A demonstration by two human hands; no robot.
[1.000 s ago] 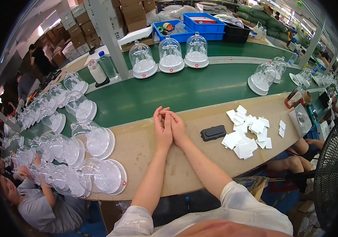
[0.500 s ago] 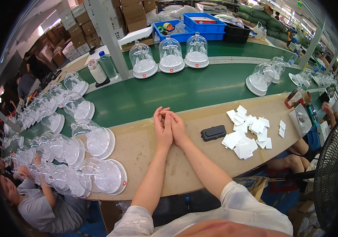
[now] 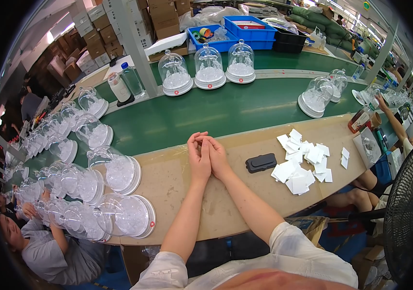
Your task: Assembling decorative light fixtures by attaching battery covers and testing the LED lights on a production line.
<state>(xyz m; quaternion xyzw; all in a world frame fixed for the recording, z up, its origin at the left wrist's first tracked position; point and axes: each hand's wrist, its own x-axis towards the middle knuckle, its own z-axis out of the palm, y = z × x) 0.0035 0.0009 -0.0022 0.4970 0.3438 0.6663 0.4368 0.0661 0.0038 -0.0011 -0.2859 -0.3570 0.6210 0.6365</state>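
Observation:
My left hand and my right hand rest clasped together over the brown tabletop. Their fingers are curled against each other, and no object shows in either. The inside of the palms is partly hidden. Just right of them lies a small black oblong case. Beyond it a loose heap of white square pieces spreads over the board, with a couple more set apart. To my left, clear dome covers on round white bases stand crowded together, another nearer me.
A green conveyor belt runs behind the tabletop, carrying domes. Three domes line the far ledge before blue bins. A fan stands at right. Co-workers sit at left and right.
Domes on the green belt have shifted slightly to the left. At the far right a co-worker's arm now reaches toward the domes there. My hands stay where they were.

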